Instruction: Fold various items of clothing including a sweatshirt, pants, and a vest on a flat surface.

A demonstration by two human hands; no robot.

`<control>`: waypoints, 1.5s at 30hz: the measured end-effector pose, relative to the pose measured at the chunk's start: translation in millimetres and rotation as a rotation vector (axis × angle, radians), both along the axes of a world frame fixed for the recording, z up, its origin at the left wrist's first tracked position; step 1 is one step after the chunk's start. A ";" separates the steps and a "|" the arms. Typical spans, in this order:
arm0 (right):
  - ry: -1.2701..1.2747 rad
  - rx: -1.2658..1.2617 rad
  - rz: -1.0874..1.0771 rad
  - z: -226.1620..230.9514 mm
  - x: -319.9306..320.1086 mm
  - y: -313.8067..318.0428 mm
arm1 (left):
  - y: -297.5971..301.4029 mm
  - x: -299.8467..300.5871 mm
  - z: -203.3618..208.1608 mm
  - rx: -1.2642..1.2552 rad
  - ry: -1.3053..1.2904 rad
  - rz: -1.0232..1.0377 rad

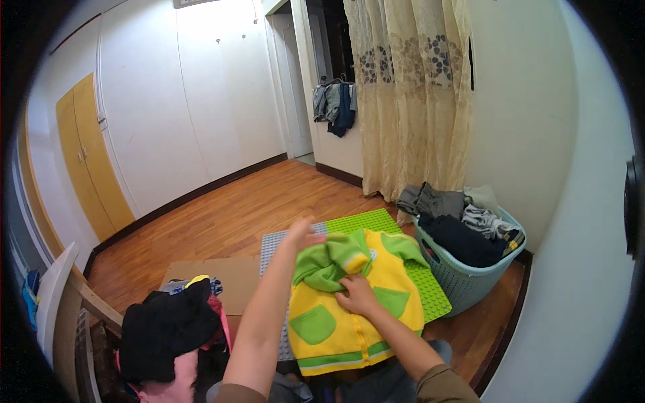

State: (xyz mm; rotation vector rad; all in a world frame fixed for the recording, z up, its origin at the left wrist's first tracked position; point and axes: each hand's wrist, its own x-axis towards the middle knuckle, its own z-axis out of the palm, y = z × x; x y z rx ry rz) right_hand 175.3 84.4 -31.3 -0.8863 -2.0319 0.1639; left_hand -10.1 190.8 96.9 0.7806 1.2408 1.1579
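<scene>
A yellow and green zip-up jacket (pixel 341 345) lies spread with its front up, its green pockets and striped hem toward me. One green sleeve (pixel 322 264) is folded across the chest, its striped cuff near the zip. My right hand (pixel 358 295) is closed on the jacket's front beside that cuff, fingers curled into the cloth. My left hand (pixel 304 235), slightly blurred, is over the jacket's upper left edge, with thumb and fingers apart. Beneath the jacket is a studded play mat, with a grey panel (pixel 270 250) on the left and a green panel (pixel 368 219) on the right.
A light blue laundry basket (pixel 463 285) heaped with clothes stands at the right by the wall. At the lower left are a pile of black and pink clothes (pixel 164 329) and a chair (pixel 64 302). A cardboard sheet (pixel 238 282) lies beside the mat. Curtains (pixel 416 101) hang behind.
</scene>
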 end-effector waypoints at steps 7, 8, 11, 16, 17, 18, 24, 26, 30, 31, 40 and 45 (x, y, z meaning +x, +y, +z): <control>0.090 -0.166 0.041 2.2 6.0 4.1 | -30.0 35.7 -110.1 0.385 1.261 -0.154; 0.086 -0.161 0.057 3.3 5.1 6.0 | -35.6 34.1 -112.2 0.487 1.434 -0.109; 0.255 -0.130 -0.085 -2.6 3.7 13.3 | -55.1 35.1 -94.5 0.517 1.526 -0.238; 0.449 -0.316 -0.342 -9.1 29.6 43.4 | -73.5 32.1 -91.5 0.521 1.593 -0.099; 0.364 -0.341 -0.415 -10.3 35.4 50.0 | -73.6 27.6 -90.8 0.536 1.581 -0.013; 0.404 -0.251 -0.524 -15.5 41.2 55.9 | -70.8 22.6 -88.6 0.543 1.576 -0.007; 0.565 -0.592 -0.120 4.3 72.4 67.5 | -98.1 -24.8 -72.9 0.614 1.740 -0.208; 0.606 -0.826 0.003 21.3 65.0 63.0 | -102.1 -40.6 -87.6 0.721 1.782 -0.217; 0.536 -0.653 0.020 26.4 74.5 81.5 | -92.9 -45.5 -82.9 0.767 1.778 -0.205; 0.449 -0.390 0.011 33.9 75.0 83.6 | -93.9 -51.9 -75.0 0.768 1.802 -0.109; -0.105 -0.017 -0.155 8.9 91.7 50.0 | -113.7 -85.9 -92.7 0.909 1.802 -0.337; 0.094 -0.041 -0.435 30.8 76.8 48.5 | -104.9 -56.6 -55.7 0.724 1.695 -0.325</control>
